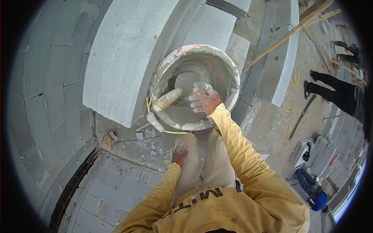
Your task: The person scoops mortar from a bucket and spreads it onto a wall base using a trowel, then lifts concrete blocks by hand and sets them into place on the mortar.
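My right hand (206, 100) is over the mouth of a round bucket (236, 83), its fingers loosely bent and apart. Grey wet mortar (190, 80) coats the fingertips and lies inside the bucket. I see nothing held in that hand. To its left, a thick, mortar-caked handle (167, 99) leans across the bucket's rim; what it belongs to is hidden in the mortar. My left hand (180, 155) lies with fingers extended on my left thigh, grey residue on it, holding nothing.
A large pale block (120, 58) stands left of the bucket, beside a block wall (50, 73). A mortar-covered piece with yellow cord (155, 122) hangs by the rim. A wooden pole (287, 37) slants at upper right. Other people (336, 95) are farther right, near coiled hose (289, 108).
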`<move>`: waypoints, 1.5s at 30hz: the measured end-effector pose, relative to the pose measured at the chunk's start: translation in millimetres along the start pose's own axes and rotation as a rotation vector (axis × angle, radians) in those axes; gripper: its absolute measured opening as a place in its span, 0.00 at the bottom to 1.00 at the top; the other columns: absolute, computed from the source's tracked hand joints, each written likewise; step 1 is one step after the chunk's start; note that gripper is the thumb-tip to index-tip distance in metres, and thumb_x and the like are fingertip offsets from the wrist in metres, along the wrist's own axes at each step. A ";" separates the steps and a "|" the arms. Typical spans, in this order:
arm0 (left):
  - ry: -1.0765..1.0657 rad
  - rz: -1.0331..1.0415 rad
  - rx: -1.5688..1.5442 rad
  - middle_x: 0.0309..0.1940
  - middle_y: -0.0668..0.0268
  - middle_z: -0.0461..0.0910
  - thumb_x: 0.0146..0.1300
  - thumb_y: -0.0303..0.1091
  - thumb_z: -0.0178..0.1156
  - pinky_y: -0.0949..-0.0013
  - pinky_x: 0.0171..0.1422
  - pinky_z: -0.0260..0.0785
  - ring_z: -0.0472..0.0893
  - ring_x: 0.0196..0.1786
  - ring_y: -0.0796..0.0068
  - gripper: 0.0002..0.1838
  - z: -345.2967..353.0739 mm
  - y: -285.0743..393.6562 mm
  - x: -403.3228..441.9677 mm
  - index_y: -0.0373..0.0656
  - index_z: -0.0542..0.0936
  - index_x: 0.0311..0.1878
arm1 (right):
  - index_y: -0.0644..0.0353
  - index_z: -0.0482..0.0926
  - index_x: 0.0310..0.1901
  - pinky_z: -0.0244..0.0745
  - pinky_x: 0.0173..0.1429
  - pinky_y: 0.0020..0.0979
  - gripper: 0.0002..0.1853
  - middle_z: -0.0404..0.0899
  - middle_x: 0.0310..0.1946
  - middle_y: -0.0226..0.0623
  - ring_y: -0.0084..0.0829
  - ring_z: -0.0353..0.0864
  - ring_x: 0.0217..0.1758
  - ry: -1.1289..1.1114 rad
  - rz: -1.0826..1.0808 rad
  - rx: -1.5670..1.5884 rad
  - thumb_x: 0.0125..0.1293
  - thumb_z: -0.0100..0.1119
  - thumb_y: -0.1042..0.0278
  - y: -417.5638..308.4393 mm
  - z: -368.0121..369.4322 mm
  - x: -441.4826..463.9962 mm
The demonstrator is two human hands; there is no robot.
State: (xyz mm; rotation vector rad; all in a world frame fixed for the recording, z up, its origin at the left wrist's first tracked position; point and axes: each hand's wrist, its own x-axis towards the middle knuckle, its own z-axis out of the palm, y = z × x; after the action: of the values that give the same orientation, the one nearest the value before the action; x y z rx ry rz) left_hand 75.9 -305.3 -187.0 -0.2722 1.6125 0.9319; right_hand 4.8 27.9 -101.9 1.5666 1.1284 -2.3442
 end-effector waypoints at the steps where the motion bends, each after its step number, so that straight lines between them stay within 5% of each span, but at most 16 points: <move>1: 0.017 -0.007 -0.045 0.47 0.58 0.80 0.59 0.51 0.64 0.71 0.43 0.71 0.78 0.43 0.73 0.35 1.6 4.2 -3.1 0.33 0.71 0.60 | 0.61 0.66 0.62 0.78 0.29 0.29 0.31 0.82 0.37 0.42 0.28 0.81 0.29 -0.018 0.047 -0.039 0.66 0.58 0.48 -4.9 5.6 6.7; 8: -0.017 0.004 -0.242 0.50 0.62 0.79 0.60 0.47 0.65 0.72 0.47 0.71 0.78 0.47 0.75 0.34 -11.6 -9.7 8.8 0.37 0.69 0.64 | 0.63 0.45 0.72 0.80 0.45 0.40 0.47 0.80 0.48 0.45 0.38 0.84 0.41 -0.005 0.267 -0.228 0.65 0.57 0.42 -13.9 64.4 28.4; 11: -0.047 0.167 -0.342 0.64 0.54 0.68 0.66 0.43 0.59 0.65 0.66 0.65 0.72 0.63 0.66 0.35 -16.9 33.8 3.2 0.35 0.59 0.70 | 0.56 0.54 0.69 0.78 0.52 0.47 0.38 0.77 0.54 0.44 0.43 0.83 0.47 0.034 0.273 -0.089 0.64 0.61 0.49 -13.0 58.5 17.6; 13: 0.017 0.162 -0.509 0.65 0.55 0.67 0.68 0.46 0.56 0.60 0.67 0.63 0.71 0.65 0.64 0.35 -22.9 85.1 -11.3 0.37 0.58 0.71 | 0.51 0.62 0.63 0.80 0.52 0.49 0.30 0.77 0.53 0.43 0.42 0.82 0.49 0.040 0.271 -0.034 0.63 0.64 0.56 -12.3 37.6 4.8; 16: 0.032 0.329 -0.672 0.66 0.58 0.66 0.70 0.55 0.50 0.51 0.68 0.61 0.69 0.66 0.59 0.36 -37.3 137.6 -2.6 0.40 0.57 0.72 | 0.66 0.67 0.53 0.81 0.41 0.37 0.29 0.79 0.41 0.43 0.34 0.82 0.40 0.108 -0.042 -0.258 0.55 0.70 0.63 3.7 -7.1 -14.8; 19: -0.172 0.508 -0.759 0.67 0.57 0.65 0.72 0.57 0.45 0.56 0.68 0.63 0.69 0.66 0.60 0.35 -49.2 187.3 9.5 0.41 0.58 0.72 | 0.69 0.72 0.48 0.80 0.42 0.37 0.29 0.81 0.37 0.45 0.37 0.84 0.40 -0.005 0.206 -0.541 0.52 0.71 0.56 -35.9 -20.0 -32.6; 22: -0.025 0.514 -0.687 0.60 0.58 0.70 0.73 0.57 0.43 0.63 0.63 0.66 0.72 0.59 0.65 0.33 -36.1 224.2 12.1 0.38 0.63 0.68 | 0.66 0.77 0.43 0.80 0.39 0.42 0.26 0.83 0.30 0.47 0.45 0.85 0.36 0.155 0.015 -1.543 0.51 0.71 0.52 -50.1 -21.2 -33.1; 25: 0.129 0.504 -0.599 0.54 0.59 0.75 0.74 0.57 0.41 0.69 0.57 0.69 0.76 0.52 0.69 0.33 -18.0 241.7 3.9 0.36 0.68 0.64 | 0.69 0.76 0.46 0.79 0.45 0.44 0.27 0.80 0.39 0.54 0.52 0.82 0.44 0.175 0.053 -1.741 0.53 0.64 0.53 -46.1 -19.5 -25.0; 28: 0.234 0.506 -0.104 0.48 0.62 0.77 0.74 0.56 0.41 0.70 0.53 0.70 0.76 0.47 0.71 0.32 -13.2 247.5 -11.8 0.32 0.70 0.61 | 0.70 0.75 0.49 0.77 0.51 0.43 0.25 0.77 0.48 0.57 0.51 0.80 0.50 0.172 0.003 -1.877 0.58 0.58 0.57 -17.3 -27.3 -7.1; 29: 0.208 0.654 -0.251 0.49 0.61 0.76 0.74 0.56 0.43 0.71 0.52 0.69 0.75 0.46 0.73 0.32 -9.8 222.8 10.0 0.32 0.71 0.60 | 0.70 0.74 0.51 0.76 0.52 0.43 0.24 0.76 0.51 0.58 0.51 0.80 0.52 0.176 -0.021 -1.925 0.59 0.56 0.58 -11.6 -27.7 -1.6; 31: 0.218 0.643 -0.156 0.44 0.62 0.77 0.73 0.56 0.45 0.72 0.49 0.68 0.74 0.44 0.75 0.31 -1.4 232.2 -3.2 0.33 0.73 0.57 | 0.72 0.71 0.56 0.73 0.60 0.43 0.25 0.68 0.60 0.62 0.53 0.74 0.60 0.286 0.136 -1.706 0.64 0.51 0.60 -37.1 -0.1 -21.8; 34: 0.203 0.682 -0.017 0.39 0.64 0.77 0.68 0.58 0.51 0.71 0.46 0.67 0.73 0.39 0.76 0.33 16.6 242.1 -14.2 0.33 0.75 0.57 | 0.63 0.75 0.57 0.72 0.61 0.46 0.20 0.61 0.68 0.55 0.50 0.71 0.64 0.349 -0.009 -1.567 0.67 0.48 0.65 -32.9 1.6 -49.6; 38: 0.171 0.713 0.153 0.37 0.63 0.78 0.66 0.58 0.54 0.70 0.44 0.67 0.73 0.38 0.75 0.35 33.4 266.9 -24.9 0.32 0.74 0.58 | 0.63 0.76 0.54 0.72 0.61 0.46 0.20 0.65 0.64 0.61 0.55 0.74 0.59 0.250 -0.193 -1.493 0.62 0.54 0.62 -21.1 -20.0 -73.2; 39: 0.169 0.749 0.148 0.37 0.68 0.75 0.70 0.55 0.52 0.72 0.45 0.67 0.72 0.39 0.78 0.28 37.5 268.5 -21.2 0.34 0.76 0.51 | 0.64 0.78 0.51 0.73 0.60 0.45 0.20 0.69 0.60 0.60 0.55 0.77 0.56 0.143 -0.168 -1.425 0.60 0.57 0.61 -22.8 -30.4 -77.3; 42: 0.047 0.745 0.110 0.45 0.65 0.77 0.72 0.52 0.49 0.71 0.53 0.67 0.74 0.46 0.77 0.27 43.4 277.2 -19.4 0.33 0.73 0.56 | 0.68 0.77 0.50 0.74 0.56 0.42 0.29 0.77 0.49 0.58 0.51 0.78 0.53 -0.136 -0.141 -1.261 0.53 0.66 0.52 -14.0 -72.0 -71.1; 45: 0.063 0.829 0.151 0.48 0.62 0.76 0.73 0.51 0.48 0.71 0.57 0.65 0.73 0.50 0.75 0.28 49.4 284.3 -19.2 0.32 0.71 0.59 | 0.63 0.82 0.45 0.74 0.53 0.40 0.25 0.82 0.45 0.51 0.47 0.82 0.46 -0.074 -0.009 -1.013 0.50 0.68 0.52 -14.5 -103.8 -97.5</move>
State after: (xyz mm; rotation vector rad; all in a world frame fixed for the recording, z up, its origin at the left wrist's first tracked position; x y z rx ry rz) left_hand -63.1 -91.6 -50.5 0.5214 1.8684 1.4093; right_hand 121.6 73.9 -33.3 1.0477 1.8496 -1.3555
